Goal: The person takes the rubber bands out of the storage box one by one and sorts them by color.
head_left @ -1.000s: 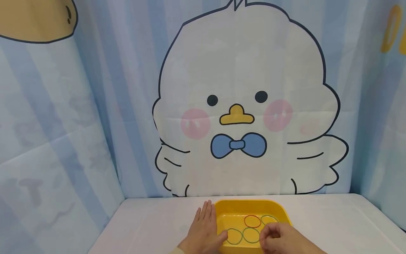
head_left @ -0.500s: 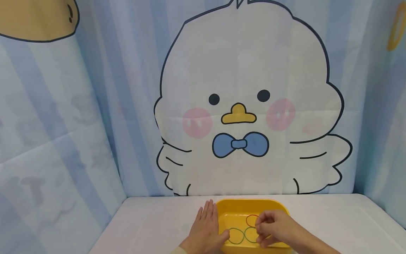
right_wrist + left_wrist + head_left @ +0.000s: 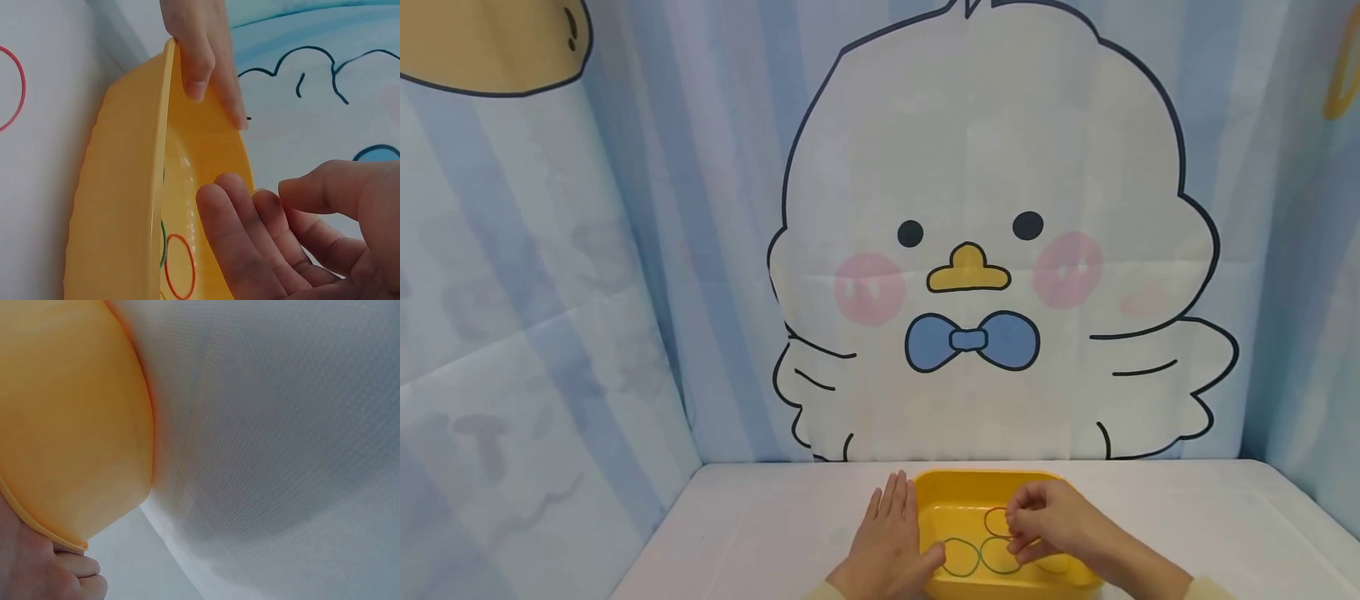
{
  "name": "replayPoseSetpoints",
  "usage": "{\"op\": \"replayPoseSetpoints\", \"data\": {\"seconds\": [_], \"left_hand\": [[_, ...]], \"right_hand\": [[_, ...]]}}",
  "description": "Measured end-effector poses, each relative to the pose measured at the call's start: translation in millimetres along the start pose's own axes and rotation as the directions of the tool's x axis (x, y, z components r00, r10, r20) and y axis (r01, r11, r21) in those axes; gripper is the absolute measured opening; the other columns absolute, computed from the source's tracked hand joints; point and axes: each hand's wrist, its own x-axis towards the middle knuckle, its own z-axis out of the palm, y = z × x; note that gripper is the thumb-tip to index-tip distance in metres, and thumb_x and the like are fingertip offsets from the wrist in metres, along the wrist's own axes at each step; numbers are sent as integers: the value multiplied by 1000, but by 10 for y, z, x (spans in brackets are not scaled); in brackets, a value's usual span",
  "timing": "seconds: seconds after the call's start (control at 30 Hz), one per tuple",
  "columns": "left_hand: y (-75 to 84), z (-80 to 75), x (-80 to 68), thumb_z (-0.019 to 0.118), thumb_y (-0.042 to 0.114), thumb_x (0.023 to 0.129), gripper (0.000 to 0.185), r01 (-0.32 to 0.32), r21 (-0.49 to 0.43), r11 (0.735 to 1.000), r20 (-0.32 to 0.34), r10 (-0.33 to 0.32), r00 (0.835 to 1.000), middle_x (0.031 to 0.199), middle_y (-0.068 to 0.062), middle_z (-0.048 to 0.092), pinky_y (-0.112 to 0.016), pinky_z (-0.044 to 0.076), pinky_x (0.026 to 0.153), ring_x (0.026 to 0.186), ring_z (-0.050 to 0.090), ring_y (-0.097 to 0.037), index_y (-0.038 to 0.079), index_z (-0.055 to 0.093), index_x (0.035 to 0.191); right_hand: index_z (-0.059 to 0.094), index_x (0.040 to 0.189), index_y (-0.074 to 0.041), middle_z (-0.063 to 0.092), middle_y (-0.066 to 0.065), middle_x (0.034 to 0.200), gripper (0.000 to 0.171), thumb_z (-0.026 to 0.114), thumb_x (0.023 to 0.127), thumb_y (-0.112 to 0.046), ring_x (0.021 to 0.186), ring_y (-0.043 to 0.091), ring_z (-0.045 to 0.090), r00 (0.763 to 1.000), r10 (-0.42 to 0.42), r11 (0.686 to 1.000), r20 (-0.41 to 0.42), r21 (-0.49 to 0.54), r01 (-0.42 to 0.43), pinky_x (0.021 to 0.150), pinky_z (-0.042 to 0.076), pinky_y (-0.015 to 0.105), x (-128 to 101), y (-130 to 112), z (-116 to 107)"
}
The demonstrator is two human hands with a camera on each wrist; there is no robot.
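Left hand (image 3: pixel 887 550) flat against yellow tray (image 3: pixel 985 486), fingers straight; right hand (image 3: pixel 1048 521) fingers curled, seemingly empty.

Left hand (image 3: pixel 887 546) flat, fingers straight; right hand (image 3: pixel 1048 525) fingers loosely curled.

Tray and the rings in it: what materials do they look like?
Yellow tray: looks like moulded plastic, smooth with a slight sheen, thin rounded rim. Green ring and red ring: probably rubber bands, thin, matte, lying flat in slightly uneven loops. Backdrop: printed fabric, creased.
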Motion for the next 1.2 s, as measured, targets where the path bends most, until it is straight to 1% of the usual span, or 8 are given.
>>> {"op": "replayPoseSetpoints", "data": {"seconds": [0.13, 0.33, 0.47, 0.57, 0.83, 0.93, 1.07, 1.2], "left_hand": [[-1, 2, 12, 44, 57, 89, 88, 5, 3, 1000, 19, -5, 1000, 164, -15, 23, -50, 20, 124, 153, 22, -29, -1, 28, 154], [4, -8, 8, 45, 56, 89, 88, 10, 3, 1000, 17, -10, 1000, 164, -15, 23, -50, 20, 124, 152, 22, -29, 0, 28, 154], [10, -10, 3, 45, 55, 88, 87, 12, -10, 1000, 12, -12, 1000, 164, -15, 23, -50, 20, 124, 152, 22, -29, 0, 28, 154], [12, -12, -2, 45, 55, 88, 87, 16, -9, 1000, 11, -16, 1000, 165, -14, 22, -50, 20, 124, 153, 22, -28, 1, 27, 154], [5, -18, 0, 45, 56, 89, 87, 6, 4, 1000, 14, -6, 1000, 165, -14, 22, -50, 20, 124, 153, 22, -29, 0, 27, 154], [7, -17, 4, 45, 55, 89, 87, 8, 5, 1000, 15, -8, 1000, 165, -14, 22, -50, 20, 124, 153, 22, -28, 0, 27, 154], [12, -9, -2, 45, 55, 89, 87, 10, 0, 1000, 11, -10, 1000, 165, -14, 22, -49, 21, 124, 153, 22, -29, 0, 27, 154], [14, -1, -2, 45, 55, 89, 87, 10, 3, 1000, 11, -10, 1000, 165, -14, 22, -49, 21, 124, 153, 22, -29, 0, 27, 154]], "right_hand": [[59, 101, 6, 64, 11, 88, 15, 59, 93, -6, 75, 19, 70, 1000, 9, 1000, -26, -20, -10, 70, 62, 38, 52, 36, -35], [60, 100, 6, 66, 13, 89, 14, 61, 92, -5, 74, 19, 71, 995, 52, 996, -87, -68, -58, 69, 62, 37, 132, 45, -43], [62, 102, 6, 67, 15, 91, 14, 62, 93, -4, 73, 19, 70, 975, 116, 982, -190, -128, -142, 67, 62, 35, 194, 19, -6], [64, 102, 6, 68, 15, 91, 14, 62, 92, -3, 72, 19, 69, 957, 153, 970, -245, -146, -193, 66, 61, 34, 234, 24, 14], [65, 103, 8, 68, 13, 84, 16, 61, 91, -1, 66, 16, 67, 952, 166, 953, -259, -207, -223, 63, 61, 30, 285, 101, 9], [65, 99, 8, 65, 12, 78, 13, 63, 89, 1, 61, 15, 66, 952, 158, 948, -263, -228, -220, 60, 60, 29, 296, 128, 14], [65, 92, 6, 63, 11, 69, 9, 65, 83, 5, 55, 14, 65, 952, 147, 938, -269, -269, -221, 55, 58, 26, 305, 173, 20], [65, 88, 3, 65, 10, 67, 9, 66, 79, 6, 52, 13, 64, 951, 165, 917, -261, -313, -245, 52, 56, 24, 322, 205, 16]]}}
